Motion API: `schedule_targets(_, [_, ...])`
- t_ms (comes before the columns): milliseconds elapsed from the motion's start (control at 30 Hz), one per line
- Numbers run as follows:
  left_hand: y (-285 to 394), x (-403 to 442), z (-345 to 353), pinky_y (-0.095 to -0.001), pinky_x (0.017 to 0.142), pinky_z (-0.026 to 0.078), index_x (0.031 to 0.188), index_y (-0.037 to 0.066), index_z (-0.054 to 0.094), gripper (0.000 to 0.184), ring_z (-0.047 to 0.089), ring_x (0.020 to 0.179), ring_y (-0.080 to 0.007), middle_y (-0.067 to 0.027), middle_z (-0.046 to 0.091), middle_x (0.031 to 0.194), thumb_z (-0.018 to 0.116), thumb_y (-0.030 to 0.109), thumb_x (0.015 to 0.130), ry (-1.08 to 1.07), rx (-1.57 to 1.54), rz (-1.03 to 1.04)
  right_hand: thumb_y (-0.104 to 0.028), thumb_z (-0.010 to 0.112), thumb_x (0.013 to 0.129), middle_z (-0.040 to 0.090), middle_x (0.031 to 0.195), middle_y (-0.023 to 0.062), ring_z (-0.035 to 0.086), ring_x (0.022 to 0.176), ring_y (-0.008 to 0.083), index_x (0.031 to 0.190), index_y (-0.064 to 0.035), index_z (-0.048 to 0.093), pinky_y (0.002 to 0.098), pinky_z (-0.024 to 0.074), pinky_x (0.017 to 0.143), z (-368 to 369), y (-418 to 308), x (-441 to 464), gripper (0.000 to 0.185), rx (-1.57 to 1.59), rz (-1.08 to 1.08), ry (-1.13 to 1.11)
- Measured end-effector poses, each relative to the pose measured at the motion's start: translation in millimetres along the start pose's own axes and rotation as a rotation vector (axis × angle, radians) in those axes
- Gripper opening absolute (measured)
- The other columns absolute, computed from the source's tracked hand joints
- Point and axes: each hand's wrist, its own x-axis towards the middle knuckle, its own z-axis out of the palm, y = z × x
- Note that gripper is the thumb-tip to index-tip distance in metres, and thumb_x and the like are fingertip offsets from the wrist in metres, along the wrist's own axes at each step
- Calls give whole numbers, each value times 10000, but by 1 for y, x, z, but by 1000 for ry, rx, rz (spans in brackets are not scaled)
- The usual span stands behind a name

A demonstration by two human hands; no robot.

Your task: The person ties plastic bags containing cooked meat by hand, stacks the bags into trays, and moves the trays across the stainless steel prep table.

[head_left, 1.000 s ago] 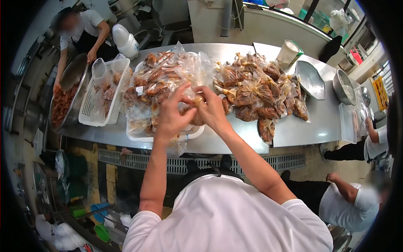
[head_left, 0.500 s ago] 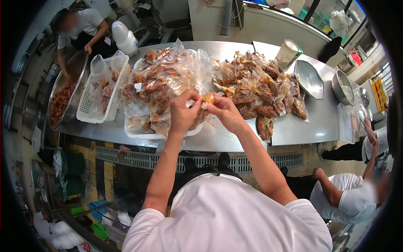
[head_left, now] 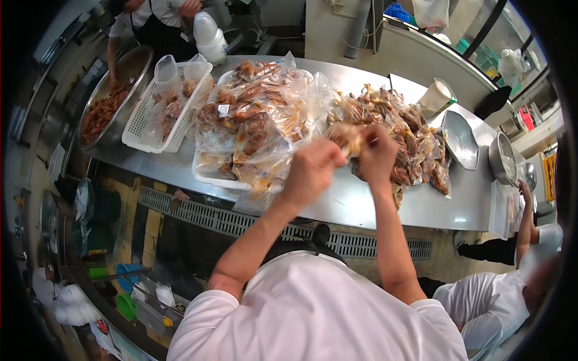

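A small clear plastic bag of browned meat, smeared by motion, is held up between my hands over the steel table. My left hand is blurred, its fingers curled in at the near side of the bag. Closed fingers of my right hand pinch the bag's gathered end; the exact grip is hard to see. Beyond them lies a pile of tied bags of meat. To the left, a white tray is heaped with more bagged meat.
The steel table carries a white basket with bags, a metal tray, a container and a bowl. At left a person reaches into a large bowl of meat. Other people stand at right.
Both my hands have shifted right, from near the tray to in front of the bag pile, with the right hand raised. The view has turned. The person at left has lifted one hand.
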Motion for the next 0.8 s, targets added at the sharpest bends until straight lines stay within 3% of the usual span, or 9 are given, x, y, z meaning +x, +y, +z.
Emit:
schedule_targets(200, [-60, 49, -77, -376, 739, 514, 1052, 62, 710, 279, 647, 828, -262, -108, 676, 1023, 716, -23, 786, 59, 445, 0, 33, 752, 785, 714, 1042, 128, 694, 872, 228, 1139, -55, 660, 340, 569, 721, 9, 5, 46, 376, -113, 56, 110])
schedule_targets(333, [-122, 57, -74, -435, 853, 502, 1088, 61, 715, 379, 653, 941, -313, -125, 671, 1009, 694, -20, 719, -190, 1100, 373, 68, 784, 733, 587, 1340, 139, 626, 1099, 308, 1335, -149, 565, 411, 547, 918, 58, -16, 43, 677, 123, 108, -410])
schedule_targets(400, [-132, 81, -88, -416, 865, 508, 1019, 32, 725, 292, 660, 977, -313, -126, 683, 938, 676, -15, 735, -298, 653, 126, 62, 807, 704, 484, 1457, 152, 531, 1260, 378, 1392, -193, 509, 437, 484, 1034, 75, -17, 49, 792, 79, 18, -555])
schedule_targets(467, [-97, 102, -103, -392, 824, 518, 936, 11, 721, 202, 670, 935, -297, -113, 678, 847, 656, -38, 752, -211, 647, 162, 49, 789, 729, 445, 1490, 168, 482, 1322, 391, 1382, -186, 522, 438, 468, 1054, 85, -31, 56, 743, 114, -138, -601])
schedule_targets(600, [-55, 121, -130, -354, 721, 532, 921, 31, 705, 133, 645, 759, -285, -116, 682, 844, 697, -5, 793, 120, 357, 240, 5, 764, 773, 590, 1332, 186, 586, 1208, 379, 1273, -119, 615, 406, 512, 970, 112, -24, 86, 536, 168, -304, -408])
schedule_targets(667, [-51, 115, -141, -327, 681, 533, 927, 21, 694, 86, 644, 717, -240, -93, 687, 838, 705, 19, 841, 226, 369, 219, -49, 747, 812, 709, 1035, 176, 689, 996, 343, 1121, -32, 681, 373, 540, 853, 88, -48, 110, 316, 258, -111, -401])
schedule_targets(700, [-53, 110, -145, -288, 651, 528, 946, 14, 687, 76, 621, 700, -176, -65, 671, 823, 700, 61, 889, 164, 178, -42, -94, 781, 796, 714, 814, 151, 709, 808, 302, 998, 27, 690, 372, 537, 755, 72, -67, 114, 252, 317, -174, -374])
schedule_targets(733, [-55, 104, -148, -250, 622, 523, 966, 6, 680, 102, 598, 684, -112, -37, 655, 808, 695, 103, 936, 102, -16, -301, -94, 781, 796, 714, 814, 151, 709, 808, 302, 998, 27, 690, 372, 537, 755, 62, -77, 114, 252, 316, -174, -379])
schedule_targets(800, [-56, 98, -148, -201, 596, 506, 1038, 8, 657, 143, 553, 687, -47, -6, 626, 815, 662, 140, 982, 98, -86, -240, -68, 782, 770, 723, 861, 154, 698, 820, 262, 997, 25, 698, 367, 536, 751, 48, -88, 118, 259, 184, -47, -595])
